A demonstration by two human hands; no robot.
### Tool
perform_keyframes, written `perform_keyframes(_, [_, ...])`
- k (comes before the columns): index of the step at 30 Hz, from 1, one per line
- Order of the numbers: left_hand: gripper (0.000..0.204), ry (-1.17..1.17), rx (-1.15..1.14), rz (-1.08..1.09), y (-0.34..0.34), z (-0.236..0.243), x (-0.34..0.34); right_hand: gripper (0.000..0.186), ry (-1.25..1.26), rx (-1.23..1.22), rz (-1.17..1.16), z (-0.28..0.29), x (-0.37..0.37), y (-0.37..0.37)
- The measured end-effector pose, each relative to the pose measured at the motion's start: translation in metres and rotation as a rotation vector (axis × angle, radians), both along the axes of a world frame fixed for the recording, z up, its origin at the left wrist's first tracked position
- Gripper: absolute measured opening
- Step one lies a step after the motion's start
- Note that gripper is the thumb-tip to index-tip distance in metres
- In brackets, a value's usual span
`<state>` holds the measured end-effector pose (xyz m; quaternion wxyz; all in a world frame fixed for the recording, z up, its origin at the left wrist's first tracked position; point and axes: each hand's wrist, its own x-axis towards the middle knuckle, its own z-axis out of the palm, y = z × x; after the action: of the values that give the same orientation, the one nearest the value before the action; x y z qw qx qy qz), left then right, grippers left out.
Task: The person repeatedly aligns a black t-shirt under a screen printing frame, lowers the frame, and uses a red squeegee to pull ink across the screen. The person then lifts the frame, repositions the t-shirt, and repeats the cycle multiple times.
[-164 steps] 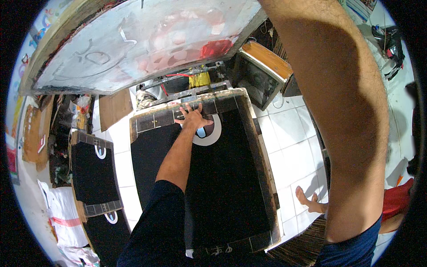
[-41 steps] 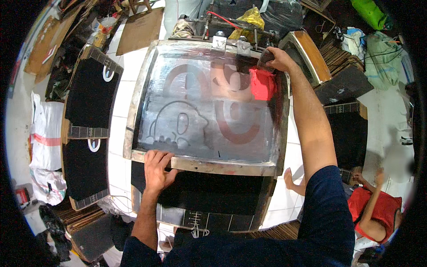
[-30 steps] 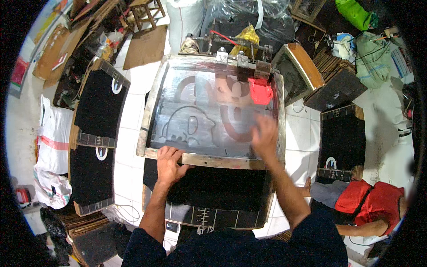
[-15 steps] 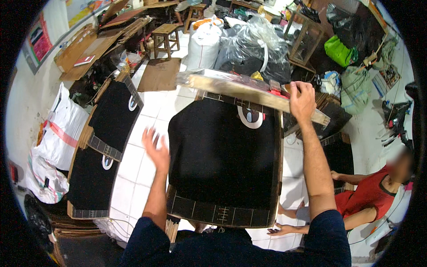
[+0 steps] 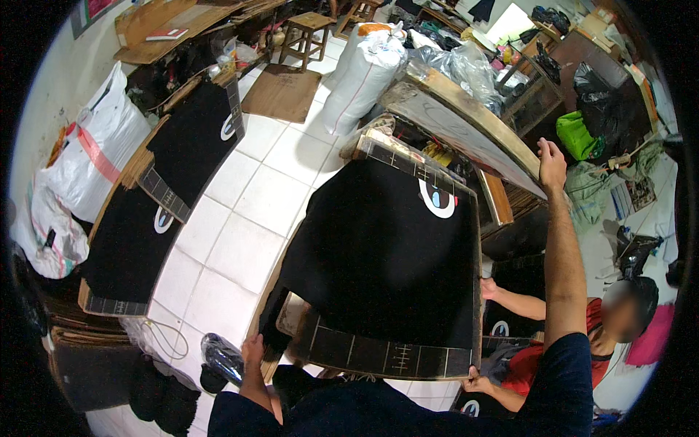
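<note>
In front of me is a board (image 5: 393,362) covered with black fabric (image 5: 371,269), printed near its top right with a white, blue and brown eye shape (image 5: 437,198) with a little red beside it. My right hand (image 5: 552,164) grips the wooden edge of a raised, tilted printing screen (image 5: 462,131) beyond the board. My left hand (image 5: 253,349) is closed on the board's lower left edge, its fingers partly hidden. At the board's right edge, another person's upper hand (image 5: 489,288) and lower hand (image 5: 476,380) are touching it.
Similar fabric-covered boards (image 5: 116,255) line the left, beside white sacks (image 5: 87,167). A tall sack (image 5: 364,76), wooden stool (image 5: 300,40) and cardboard sheet (image 5: 280,93) are beyond. A co-worker in red (image 5: 531,364) is low at the right; tiled floor (image 5: 233,226) separates the boards.
The screen, earlier down over the board, has swung up and is now more tilted. My left hand has dropped to the board's left edge. The co-worker's hands have reached the board's right edge.
</note>
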<state>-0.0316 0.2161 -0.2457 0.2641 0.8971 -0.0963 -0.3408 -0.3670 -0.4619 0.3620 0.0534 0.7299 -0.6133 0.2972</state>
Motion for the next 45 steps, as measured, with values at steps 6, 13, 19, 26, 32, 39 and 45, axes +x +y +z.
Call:
perform_keyframes(6, [0.026,-0.256,0.179,-0.060,0.003,0.005,0.000,0.051,-0.018,0.024,0.014,0.000,-0.001,0.002])
perform_keyframes(13, [0.027,-0.834,0.033,-0.213,-0.073,0.087,0.089,0.050,0.003,0.024,0.003,-0.007,-0.001,0.009])
perform_keyframes(19, [0.026,-1.069,0.149,-0.158,-0.117,0.296,0.159,0.051,0.015,0.029,-0.043,-0.001,0.005,0.008])
perform_keyframes(26, [0.035,-1.100,-0.092,0.089,0.085,0.534,0.187,0.055,0.008,0.058,-0.019,0.024,0.009,-0.013])
perform_keyframes(32, [0.041,-1.063,-0.380,0.236,0.238,0.592,0.209,0.055,0.016,0.048,0.000,0.032,0.010,-0.031])
perform_keyframes(39, [0.030,-0.619,-0.772,0.597,0.140,0.380,0.131,0.054,0.029,0.080,-0.006,0.026,0.007,-0.027])
perform_keyframes(45, [0.038,-0.495,-0.450,0.223,0.013,0.260,0.095,0.050,0.024,0.079,-0.060,0.010,0.007,-0.006])
